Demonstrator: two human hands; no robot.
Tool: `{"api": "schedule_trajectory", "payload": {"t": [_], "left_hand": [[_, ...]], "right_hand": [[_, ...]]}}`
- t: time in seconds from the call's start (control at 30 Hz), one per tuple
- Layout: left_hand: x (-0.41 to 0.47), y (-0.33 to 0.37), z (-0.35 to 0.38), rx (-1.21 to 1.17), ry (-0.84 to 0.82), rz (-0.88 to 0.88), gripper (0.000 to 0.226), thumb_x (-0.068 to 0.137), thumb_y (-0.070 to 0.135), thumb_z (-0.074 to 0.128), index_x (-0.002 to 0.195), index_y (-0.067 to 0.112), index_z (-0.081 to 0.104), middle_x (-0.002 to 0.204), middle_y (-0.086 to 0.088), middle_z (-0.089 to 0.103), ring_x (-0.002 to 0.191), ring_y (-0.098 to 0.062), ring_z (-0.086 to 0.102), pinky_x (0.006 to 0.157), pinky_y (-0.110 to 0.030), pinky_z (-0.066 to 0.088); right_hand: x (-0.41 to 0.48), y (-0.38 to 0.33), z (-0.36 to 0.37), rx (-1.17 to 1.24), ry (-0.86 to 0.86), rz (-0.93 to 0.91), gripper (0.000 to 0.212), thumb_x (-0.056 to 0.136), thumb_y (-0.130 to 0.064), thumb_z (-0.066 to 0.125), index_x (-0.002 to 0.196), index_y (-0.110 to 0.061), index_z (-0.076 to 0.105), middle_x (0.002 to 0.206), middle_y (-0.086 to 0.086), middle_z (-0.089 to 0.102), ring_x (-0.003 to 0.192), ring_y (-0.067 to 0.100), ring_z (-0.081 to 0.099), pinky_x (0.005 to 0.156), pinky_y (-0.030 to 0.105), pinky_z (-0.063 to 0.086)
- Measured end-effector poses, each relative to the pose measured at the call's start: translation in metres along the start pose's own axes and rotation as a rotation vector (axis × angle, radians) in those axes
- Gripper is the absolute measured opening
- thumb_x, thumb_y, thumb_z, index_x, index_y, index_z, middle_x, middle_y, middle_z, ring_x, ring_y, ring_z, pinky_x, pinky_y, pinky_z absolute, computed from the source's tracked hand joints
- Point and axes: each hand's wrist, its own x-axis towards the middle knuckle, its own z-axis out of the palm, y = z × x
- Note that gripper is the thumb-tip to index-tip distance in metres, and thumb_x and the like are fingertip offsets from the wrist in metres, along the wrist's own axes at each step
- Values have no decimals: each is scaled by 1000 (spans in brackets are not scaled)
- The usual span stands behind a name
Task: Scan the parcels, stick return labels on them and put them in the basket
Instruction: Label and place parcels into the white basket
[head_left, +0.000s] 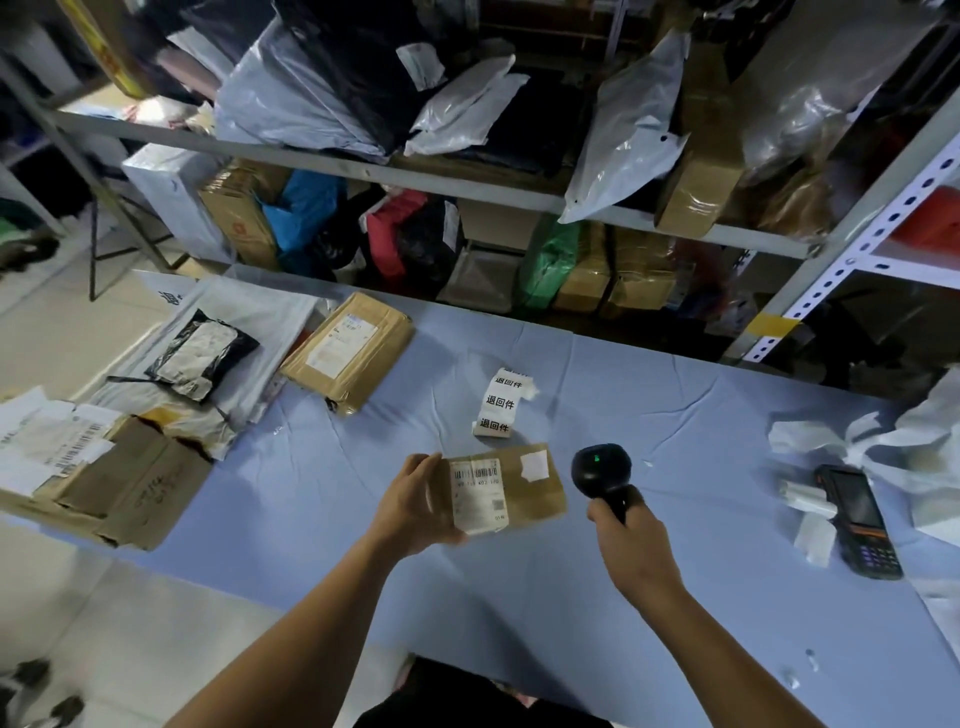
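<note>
Label roll (503, 400) lies behind held parcel (506, 488), scanner (602, 470) to its right

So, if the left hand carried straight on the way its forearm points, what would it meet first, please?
Probably the strip of return labels on the table, just beyond the parcel the left hand holds, though the hand may pass above it; height is unclear.

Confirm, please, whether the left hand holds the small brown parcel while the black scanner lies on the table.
Not quite: in the head view the right hand grips the black scanner; the left hand does hold the small brown parcel.
</note>
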Motion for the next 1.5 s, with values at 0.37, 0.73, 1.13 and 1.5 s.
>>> {"api": "schedule_trajectory", "payload": {"t": [0.37, 0.73, 1.13, 1.5], "left_hand": [[47, 21, 3, -31, 73, -119, 79, 77, 54, 76, 143, 22, 45, 136, 7, 50, 124, -16, 50, 104, -30, 40], [196, 77, 20, -221, 124, -345, 58, 77, 58, 67, 126, 33, 48, 104, 3, 68, 104, -20, 57, 98, -37, 38], [149, 64, -12, -693, -349, 3, 69, 79, -22, 56, 126, 29, 57, 114, -4, 64, 98, -17, 67, 73, -23, 55], [89, 61, -46, -612, -227, 140, 57, 77, 0, 76, 123, 31, 64, 118, 11, 67, 108, 0, 61, 85, -15, 43]], "right_hand": [[84, 41, 16, -673, -17, 58, 38, 95, -34, 55, 126, -13, 46, 123, 7, 61, 118, 28, 48, 94, 41, 44], [92, 51, 36, -736, 40, 179, 58, 83, -40, 68, 133, -20, 46, 129, 5, 52, 120, 28, 46, 94, 39, 45], [105, -56, 69, 234, 89, 132, 14, 92, -30, 65, 80, -27, 72, 76, -9, 73, 79, 12, 69, 64, 22, 49], [99, -94, 94, 423, -139, 93, 9, 98, -25, 61, 99, -24, 70, 88, -5, 76, 79, 11, 72, 60, 19, 52]]}}
